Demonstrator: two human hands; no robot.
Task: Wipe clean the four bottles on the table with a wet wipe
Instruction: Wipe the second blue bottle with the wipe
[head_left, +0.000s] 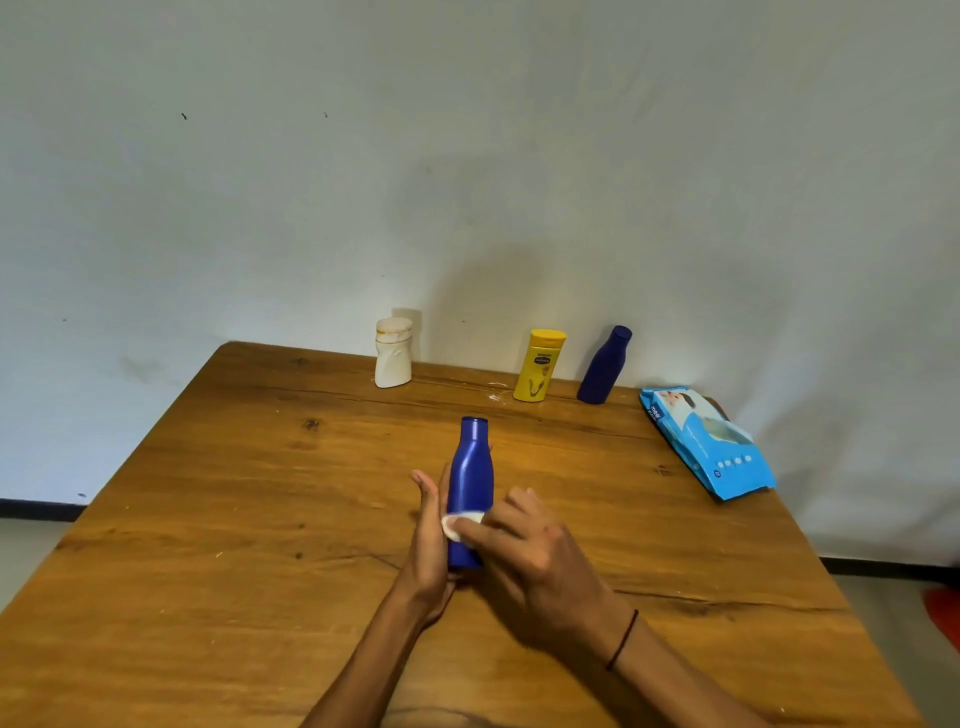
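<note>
A blue bottle (470, 478) stands upright over the middle of the wooden table (208, 519), cap end up. My left hand (428, 551) holds it from the left and behind, fingers wrapped round its lower body. My right hand (530, 556) presses a small folded white wet wipe (460, 525) against the bottle's lower front with its fingertips. At the table's far edge stand a white bottle (393, 353), a yellow bottle (539, 365) and a dark blue bottle (604, 365), all upright by the wall.
A light blue pack of wet wipes (706, 441) lies flat near the table's right edge. A pale wall rises right behind the bottles. The floor shows on both sides, with something red (943, 618) at the far right.
</note>
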